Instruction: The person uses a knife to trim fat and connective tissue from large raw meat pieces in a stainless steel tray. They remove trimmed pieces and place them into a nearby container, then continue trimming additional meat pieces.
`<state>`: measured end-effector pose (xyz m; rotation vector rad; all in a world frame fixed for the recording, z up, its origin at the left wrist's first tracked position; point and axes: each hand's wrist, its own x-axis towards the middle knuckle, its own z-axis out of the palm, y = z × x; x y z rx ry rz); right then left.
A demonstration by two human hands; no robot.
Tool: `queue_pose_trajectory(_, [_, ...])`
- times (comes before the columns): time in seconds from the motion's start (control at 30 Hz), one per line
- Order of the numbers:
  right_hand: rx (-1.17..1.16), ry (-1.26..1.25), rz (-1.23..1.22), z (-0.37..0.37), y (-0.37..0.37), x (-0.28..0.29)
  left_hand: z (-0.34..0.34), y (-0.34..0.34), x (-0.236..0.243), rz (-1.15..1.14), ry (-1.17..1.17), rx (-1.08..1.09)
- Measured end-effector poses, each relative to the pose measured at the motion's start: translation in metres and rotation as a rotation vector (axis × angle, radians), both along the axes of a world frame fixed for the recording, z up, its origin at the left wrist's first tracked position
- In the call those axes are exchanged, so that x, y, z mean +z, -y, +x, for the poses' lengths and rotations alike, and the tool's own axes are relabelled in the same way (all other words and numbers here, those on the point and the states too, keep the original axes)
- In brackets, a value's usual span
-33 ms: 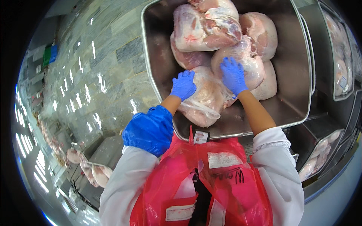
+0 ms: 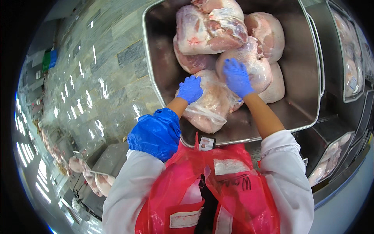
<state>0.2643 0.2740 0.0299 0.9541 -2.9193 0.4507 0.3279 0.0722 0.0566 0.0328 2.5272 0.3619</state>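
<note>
A large cut of raw meat (image 2: 208, 113) lies at the near side of a deep metal bin, partly covered by clear plastic film (image 2: 213, 93). At its upper left edge, my left hand (image 2: 190, 89), in a blue glove, has its fingers curled on the film. My right hand (image 2: 237, 77), also blue-gloved, lies with fingers stretched out on a neighbouring pale cut of meat (image 2: 257, 72). The right thumb side is close to the film; whether it touches is unclear. Another big cut (image 2: 210, 29) sits on top of the pile farther back.
The bin (image 2: 300, 82) has a raised metal rim and a side handle (image 2: 321, 58). More metal bins with meat (image 2: 352, 58) stand at the right. To the left is a wet tiled floor (image 2: 113, 74); at the lower left, hanging meat (image 2: 97, 181) shows beside a metal surface.
My left fingers are more curled than before. My right hand has shifted slightly left on the meat. The view has moved a little; the meat pile looks the same.
</note>
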Motion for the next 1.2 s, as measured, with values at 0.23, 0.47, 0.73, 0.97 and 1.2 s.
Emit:
queue_pose_trajectory(0.23, [0.130, 0.830, 0.562, -0.059, 0.084, -0.079, -0.011, 0.009, -0.030, 0.036, -0.055, -0.068])
queue_pose_trajectory(0.47, [0.122, 0.356, 0.507, -0.071, 0.104, -0.195, -0.020, 0.019, -0.056, 0.063, -0.033, -0.050])
queue_pose_trajectory(0.73, [0.277, 0.310, 0.576, -0.057, 0.071, -0.115, 0.005, 0.009, -0.037, 0.344, -0.180, -0.207])
queue_pose_trajectory(0.97, [-0.082, 0.619, -0.418, 0.101, -0.020, -0.041, 0.038, -0.050, 0.006, 0.705, 0.362, 0.402])
queue_pose_trajectory(1.2, [-0.476, 0.814, -0.951, 0.105, 0.000, -0.091, 0.027, -0.082, 0.035, 0.744, 0.248, 0.150])
